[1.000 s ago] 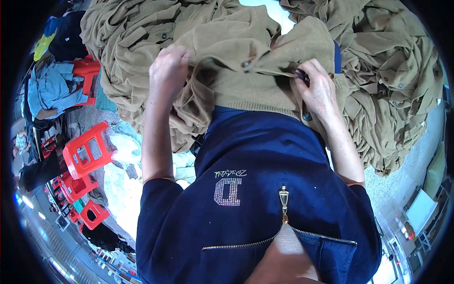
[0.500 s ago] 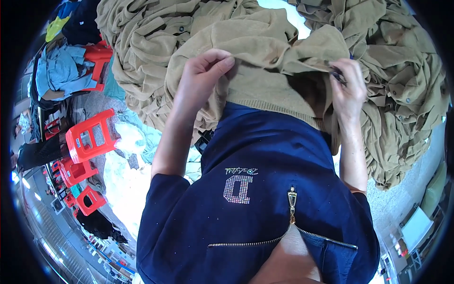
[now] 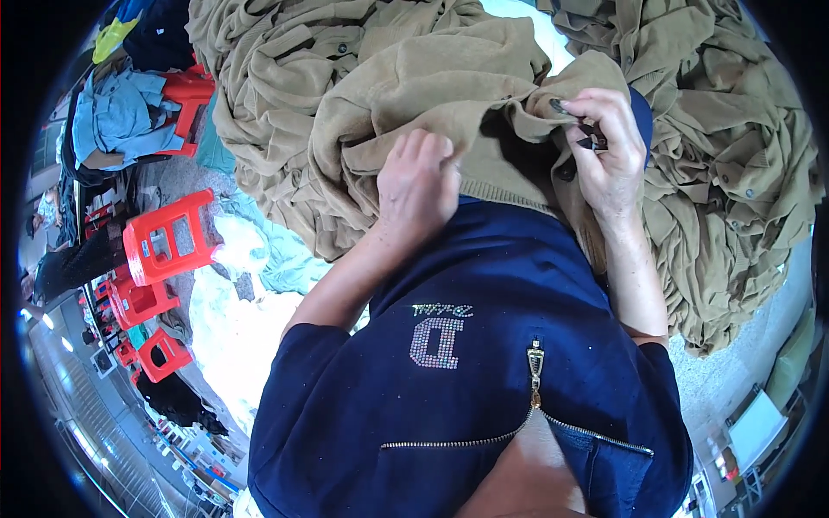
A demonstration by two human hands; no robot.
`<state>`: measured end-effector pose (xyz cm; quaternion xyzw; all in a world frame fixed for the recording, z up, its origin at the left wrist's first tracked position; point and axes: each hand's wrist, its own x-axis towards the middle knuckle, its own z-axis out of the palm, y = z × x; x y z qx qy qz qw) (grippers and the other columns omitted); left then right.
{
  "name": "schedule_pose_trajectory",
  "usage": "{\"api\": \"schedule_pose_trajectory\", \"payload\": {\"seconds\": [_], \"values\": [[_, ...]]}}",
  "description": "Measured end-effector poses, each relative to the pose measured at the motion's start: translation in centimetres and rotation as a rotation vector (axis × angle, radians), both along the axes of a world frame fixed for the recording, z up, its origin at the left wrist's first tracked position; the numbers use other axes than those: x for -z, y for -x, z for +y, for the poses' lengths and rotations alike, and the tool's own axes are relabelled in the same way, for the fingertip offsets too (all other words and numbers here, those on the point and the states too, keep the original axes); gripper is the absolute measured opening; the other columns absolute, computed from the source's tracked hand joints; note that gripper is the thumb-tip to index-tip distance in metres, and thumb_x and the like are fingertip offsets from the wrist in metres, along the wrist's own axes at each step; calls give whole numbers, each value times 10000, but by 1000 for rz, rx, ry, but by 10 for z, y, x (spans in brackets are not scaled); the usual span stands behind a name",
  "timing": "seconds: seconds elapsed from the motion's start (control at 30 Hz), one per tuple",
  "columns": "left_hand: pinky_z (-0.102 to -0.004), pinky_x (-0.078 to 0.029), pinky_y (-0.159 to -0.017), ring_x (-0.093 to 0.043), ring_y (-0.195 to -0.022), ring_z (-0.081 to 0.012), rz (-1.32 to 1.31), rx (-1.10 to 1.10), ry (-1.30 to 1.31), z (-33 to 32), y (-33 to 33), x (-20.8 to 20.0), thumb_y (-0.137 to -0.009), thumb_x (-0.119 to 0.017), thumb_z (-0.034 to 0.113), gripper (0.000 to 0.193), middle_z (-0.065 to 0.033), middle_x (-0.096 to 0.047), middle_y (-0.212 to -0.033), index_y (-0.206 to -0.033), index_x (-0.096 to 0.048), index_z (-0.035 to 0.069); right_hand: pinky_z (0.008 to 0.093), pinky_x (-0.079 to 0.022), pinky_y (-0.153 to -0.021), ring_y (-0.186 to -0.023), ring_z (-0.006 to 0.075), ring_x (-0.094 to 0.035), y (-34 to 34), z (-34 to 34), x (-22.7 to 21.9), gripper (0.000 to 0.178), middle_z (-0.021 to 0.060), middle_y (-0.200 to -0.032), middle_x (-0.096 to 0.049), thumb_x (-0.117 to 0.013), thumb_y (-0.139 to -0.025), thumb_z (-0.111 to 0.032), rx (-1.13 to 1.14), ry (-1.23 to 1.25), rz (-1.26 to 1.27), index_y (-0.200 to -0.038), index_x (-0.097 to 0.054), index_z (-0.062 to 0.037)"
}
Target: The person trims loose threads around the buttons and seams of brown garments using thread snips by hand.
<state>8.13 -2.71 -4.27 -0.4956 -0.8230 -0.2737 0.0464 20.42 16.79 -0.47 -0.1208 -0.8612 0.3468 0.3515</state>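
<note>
A tan knit cardigan [image 3: 414, 82] with a ribbed hem lies across my lap and the heap in front of me. My left hand [image 3: 419, 183] is closed in a fist at its near fold, slightly blurred, the cloth bunched at the fingers. Higher and to the right, my right hand [image 3: 611, 147] pinches a raised edge of the cardigan between thumb and fingers. A small dark object [image 3: 592, 138] also sits in that hand, mostly covered by the fingers; its kind is unclear. Between both hands the cloth gapes into a dark opening.
Piles of similar tan knitwear stand at the left [image 3: 268, 112] and right [image 3: 734, 155]. Red plastic stools [image 3: 170, 237] line the left side, one bearing light-blue clothing [image 3: 125, 121]. White cloth [image 3: 229, 332] spreads over the floor beside me.
My left hand has moved right and down, turning from an open-looking pinch to a fist. My right hand has shifted slightly left, bringing the cardigan's edge with it.
</note>
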Motion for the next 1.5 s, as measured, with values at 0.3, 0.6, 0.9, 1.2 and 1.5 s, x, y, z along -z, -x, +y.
{"api": "schedule_pose_trajectory", "payload": {"seconds": [0.3, 0.6, 0.9, 1.2, 1.5], "values": [[-189, -389, -639, -466, -708, -51, -967, 102, -363, 4, 7, -53, -897, -594, 66, 111, 13, -533, -786, -949, -606, -32, 309, -499, -589, -729, 229, -609, 15, -29, -1, 296, 80, -862, -610, -675, -573, 24, -393, -292, 228, -866, -654, -12], [-248, -435, -633, -534, -704, -118, -761, 278, -183, 11, 12, -65, -850, -635, 54, 153, -51, -563, -801, -971, -594, -31, 276, -498, -553, -693, 194, -593, 19, -36, 5, 176, 62, -840, -580, -665, -640, 8, -288, -300, 189, -806, -621, -29], [-247, -473, -614, -594, -677, -118, -831, 233, -217, 10, 18, -49, -769, -699, 5, 188, -66, -601, -751, -911, -576, -5, 326, -459, -571, -658, 211, -573, 26, -38, -5, 261, 56, -800, -531, -667, -671, 41, -286, 205, -101, -883, -543, -49], [-279, -485, -566, -627, -638, -190, -413, 248, -278, 15, 15, -40, -755, -685, -14, 162, -89, -608, -715, -846, -555, 18, 345, -423, -535, -610, 238, -554, 26, -24, 5, 248, 64, -721, -488, -681, -656, 0, -326, 51, -34, -831, -515, -56], [-372, -493, -661, -616, -752, -327, -213, -3, -184, 0, 59, 2, -774, -622, 25, 131, -129, -604, -805, -887, -560, 46, 392, -483, -699, -810, 323, -602, -8, -36, 37, 244, 110, -915, -568, -657, -698, -18, -115, -198, -420, -892, -511, -43]]}}
